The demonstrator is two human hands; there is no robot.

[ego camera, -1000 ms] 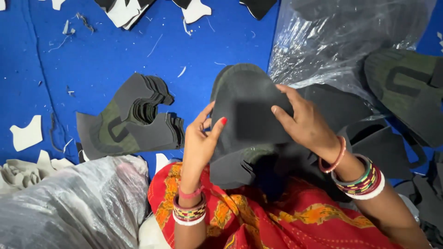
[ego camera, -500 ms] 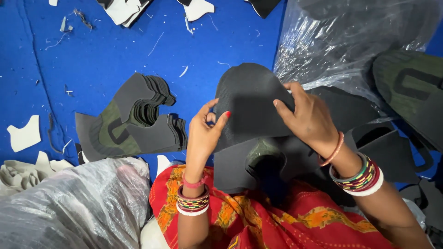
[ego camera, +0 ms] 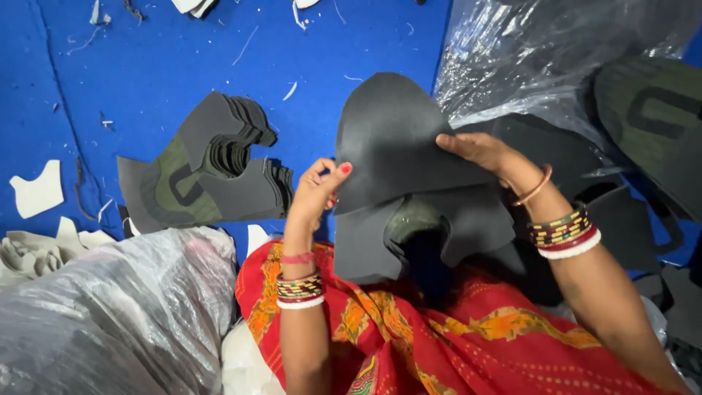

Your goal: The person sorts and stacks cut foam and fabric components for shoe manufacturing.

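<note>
Both hands, left (ego camera: pixel 316 192) and right (ego camera: pixel 479 152), have lifted the dark sheet (ego camera: pixel 398 139) higher, pinching its edges.

I see a dark grey foam piece (ego camera: pixel 395 139), flat sheet with a rounded top edge, held up off the lap, tilted toward the camera. Right below it is a second dark grey cut piece (ego camera: pixel 468 227), flared at both sides with a notch in the middle, partly overlapped by the first.
</note>
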